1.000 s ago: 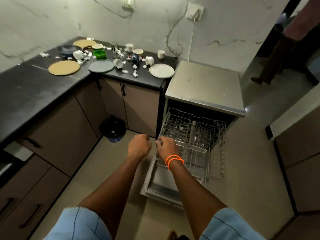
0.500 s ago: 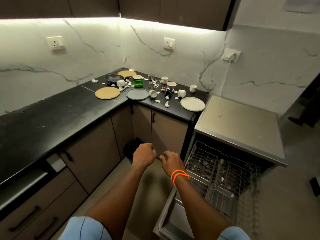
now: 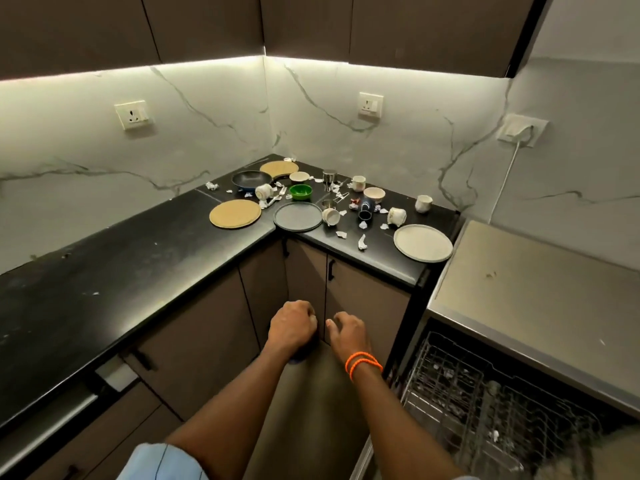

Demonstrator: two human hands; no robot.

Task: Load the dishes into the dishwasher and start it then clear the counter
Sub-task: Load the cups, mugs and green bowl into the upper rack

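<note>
A home kitchen: black L-shaped counter (image 3: 104, 278) with dirty dishes (image 3: 423, 242), marble backsplash (image 3: 398, 150), cabinets (image 3: 194, 341), open dishwasher (image 3: 519, 341).

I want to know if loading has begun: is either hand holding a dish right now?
No: the left hand and right hand hang in front of the cabinet with nothing in them.
</note>
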